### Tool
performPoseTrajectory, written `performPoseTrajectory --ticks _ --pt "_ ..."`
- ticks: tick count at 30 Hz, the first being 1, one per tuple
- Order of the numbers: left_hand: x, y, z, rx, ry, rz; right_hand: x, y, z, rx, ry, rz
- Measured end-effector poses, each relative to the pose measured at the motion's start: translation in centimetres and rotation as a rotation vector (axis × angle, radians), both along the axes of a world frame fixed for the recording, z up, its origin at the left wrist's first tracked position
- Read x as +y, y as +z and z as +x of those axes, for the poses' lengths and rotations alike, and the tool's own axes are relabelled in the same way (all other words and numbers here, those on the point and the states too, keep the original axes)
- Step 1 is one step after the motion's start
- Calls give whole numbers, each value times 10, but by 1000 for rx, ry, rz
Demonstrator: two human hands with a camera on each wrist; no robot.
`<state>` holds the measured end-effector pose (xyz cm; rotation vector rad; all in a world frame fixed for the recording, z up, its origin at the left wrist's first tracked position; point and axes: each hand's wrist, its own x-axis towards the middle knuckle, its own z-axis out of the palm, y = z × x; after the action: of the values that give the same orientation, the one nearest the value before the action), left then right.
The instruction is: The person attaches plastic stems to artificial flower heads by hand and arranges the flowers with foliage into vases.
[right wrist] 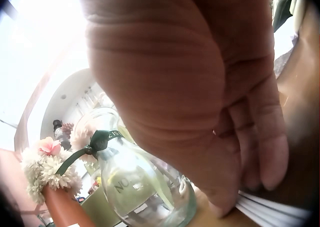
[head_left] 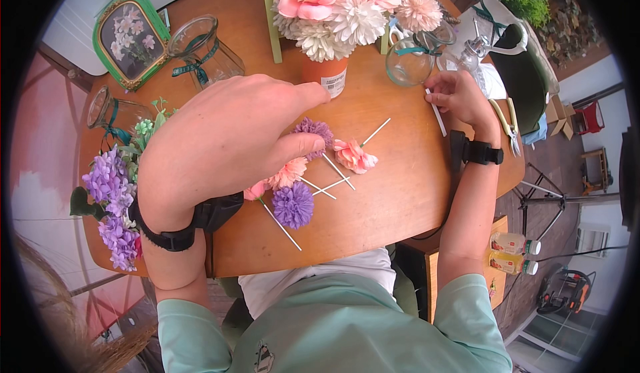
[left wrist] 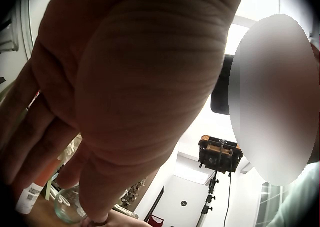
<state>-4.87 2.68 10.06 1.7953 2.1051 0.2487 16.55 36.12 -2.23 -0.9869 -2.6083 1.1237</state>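
My left hand [head_left: 220, 130] reaches over the table with its fingers extended and nothing visible in its grasp. Its index fingertip overlaps the label of an orange pot [head_left: 341, 70] filled with pink and white flowers [head_left: 353, 16]. Below the hand lie loose flower heads on white stems: a purple pompom flower [head_left: 293, 205], another purple one [head_left: 313, 132], a peach flower [head_left: 289, 173] and a pink-orange flower [head_left: 355, 156]. At the right, my right hand [head_left: 470, 100] pinches white sticks [head_left: 438, 120] between thumb and fingers; several white sticks [right wrist: 272, 210] show in the right wrist view.
A glass vase [head_left: 408, 66] with a teal ribbon stands behind the right hand, pliers [head_left: 510, 126] beside it. Another vase [head_left: 207, 53], a green picture frame [head_left: 131, 40] and lilac flowers [head_left: 110, 176] occupy the left. Two bottles [head_left: 510, 253] are below the table's right side.
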Motion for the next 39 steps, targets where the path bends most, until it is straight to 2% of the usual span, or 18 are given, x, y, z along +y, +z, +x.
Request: performPoseTrajectory --ticks 6,8,11,12,14,15,17,18,19,20,21,23,27,29,31,32,34,39 --pt "-1 -1 -2 12 -20 16 0 0 0 5 -10 5" --pt "-1 -3 -2 1 -19 9 2 -3 1 30 -40 86" --pt "1 -3 0 -6 -53 44 3 -1 2 28 -60 35" --pt "3 1 3 -77 -29 -29 2 1 3 29 -60 35" --pt "4 2 4 -147 1 -103 -2 11 4 2 30 297" --pt "4 0 3 -139 -24 -77 -12 20 2 3 33 294" --pt "4 -10 1 -130 -48 -53 -39 37 -3 34 229 8" --pt "4 -20 -2 -77 -108 53 -56 41 -9 1 283 -41" --pt "4 -25 -3 -24 -168 158 -68 40 -19 -57 376 -26" --pt "6 -26 -2 -24 -168 153 -78 38 -28 -115 469 -12" --pt "7 -26 -1 -67 -161 122 -89 35 -37 -113 470 -18" --pt "8 -27 1 -111 -156 86 -106 30 -50 -213 677 89" --pt "10 -21 1 -127 -133 34 -105 16 -54 -115 683 -65" --pt "8 -24 -1 -124 -120 -5 -100 15 -50 65 672 -244" --pt "6 -37 -3 -97 -263 246 -102 17 -49 109 681 -276" --pt "8 -35 0 -93 -264 252 -103 19 -48 153 692 -310" --pt "15 -31 9 -264 -276 273 -107 23 -51 139 667 -312" --pt "15 -30 8 -225 -297 203 -112 37 -49 209 643 -387"
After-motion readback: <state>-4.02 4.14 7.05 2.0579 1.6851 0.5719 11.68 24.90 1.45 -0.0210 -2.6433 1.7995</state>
